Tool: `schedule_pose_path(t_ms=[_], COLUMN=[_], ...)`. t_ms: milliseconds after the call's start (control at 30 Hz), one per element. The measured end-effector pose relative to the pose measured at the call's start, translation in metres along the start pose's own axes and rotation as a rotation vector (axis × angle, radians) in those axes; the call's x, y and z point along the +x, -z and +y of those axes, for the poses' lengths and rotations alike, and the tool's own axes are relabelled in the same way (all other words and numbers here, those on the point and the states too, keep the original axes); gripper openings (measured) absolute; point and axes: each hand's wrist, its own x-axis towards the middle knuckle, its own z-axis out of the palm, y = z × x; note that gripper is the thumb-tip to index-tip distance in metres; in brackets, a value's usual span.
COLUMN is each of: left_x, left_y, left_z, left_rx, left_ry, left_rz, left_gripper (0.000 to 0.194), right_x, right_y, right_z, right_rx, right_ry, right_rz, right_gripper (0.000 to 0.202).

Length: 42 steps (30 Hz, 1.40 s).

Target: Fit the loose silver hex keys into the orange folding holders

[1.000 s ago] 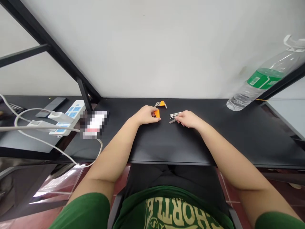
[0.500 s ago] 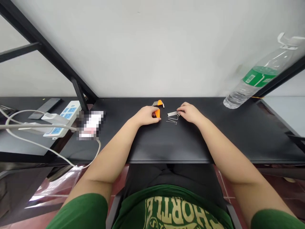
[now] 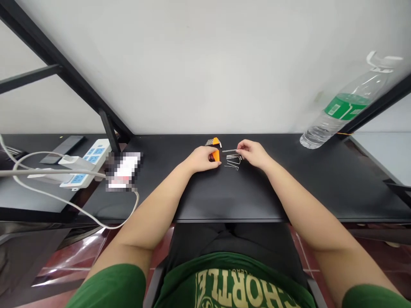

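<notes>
My left hand (image 3: pixel 203 159) is closed on an orange hex key holder (image 3: pixel 216 156), gripping it between thumb and fingers. In my right hand (image 3: pixel 252 152) a silver hex key (image 3: pixel 229 150) is pinched by one end, its long arm pointing left toward the holder with a small gap between them. Several loose L-shaped hex keys (image 3: pixel 233 159) lie on the black table just below my right fingertips. Behind my left hand rests a second orange holder (image 3: pixel 216 140) with several hex keys in it.
A large water bottle (image 3: pixel 340 107) with a green label stands at the back right. To the left are a power strip (image 3: pixel 99 149) with white cables, a blurred-out phone-like object (image 3: pixel 123 171) and a dark flat device (image 3: pixel 62 149). A white wall (image 3: pixel 218 64) rises behind the table.
My right hand has lifted one hex key from the loose group and now holds it level, nearer the orange holder. My left hand still grips the holder; the whole view has shifted slightly.
</notes>
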Motion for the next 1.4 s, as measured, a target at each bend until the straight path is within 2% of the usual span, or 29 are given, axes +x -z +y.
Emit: schedule_pose_path(t_ms=[167,333,467,633,733,867,967,1033,1100,1200,1300,1400], left_x=[-0.002,-0.003,-0.004,-0.005,-0.005,-0.005,-0.004,-0.003,-0.003,-0.002,0.000,0.002], left_y=[-0.002,-0.001,0.000,0.000,-0.001,-0.003,-0.004,-0.004,-0.005,-0.007,-0.009,-0.011], left_z=[-0.001,0.000,0.001,0.006,0.011,0.015,0.012,0.008,0.005,0.001,-0.003,-0.005], left_rx=[-0.145,-0.210,-0.263,-0.289,-0.262,-0.272,-0.290,-0.300,-0.270,-0.174,-0.120,-0.103], left_ry=[0.020,-0.007,-0.024,-0.027,-0.060,-0.053,-0.020,-0.002,0.017,0.039,0.071,0.091], left_rz=[0.030,-0.016,-0.041,-0.065,-0.093,-0.104,-0.083,-0.048,-0.003,0.037,0.047,0.050], left_gripper=[0.023,0.025,0.026,0.025,0.026,0.026,0.029,0.029,0.028,0.027,0.031,0.045], right_x=[-0.005,-0.007,-0.011,-0.016,-0.016,-0.011,-0.006,-0.003,0.001,0.005,0.006,0.005], right_y=[-0.010,-0.007,-0.002,-0.001,-0.011,-0.029,-0.030,-0.020,-0.006,0.013,0.018,0.012], right_z=[-0.018,-0.020,-0.020,-0.026,-0.030,-0.032,-0.027,-0.018,-0.005,0.014,0.020,0.014], right_rx=[-0.113,-0.200,-0.283,-0.442,-0.448,-0.329,-0.256,-0.266,-0.369,-0.481,-0.531,-0.555], right_ry=[0.208,0.365,0.490,0.536,0.559,0.597,0.550,0.469,0.368,0.220,0.135,0.093], right_rz=[0.106,0.139,0.113,0.059,0.039,-0.031,-0.012,0.059,0.119,0.022,-0.068,-0.029], right_gripper=[0.010,0.014,0.023,0.032,0.032,0.029,0.032,0.033,0.026,0.020,0.019,0.022])
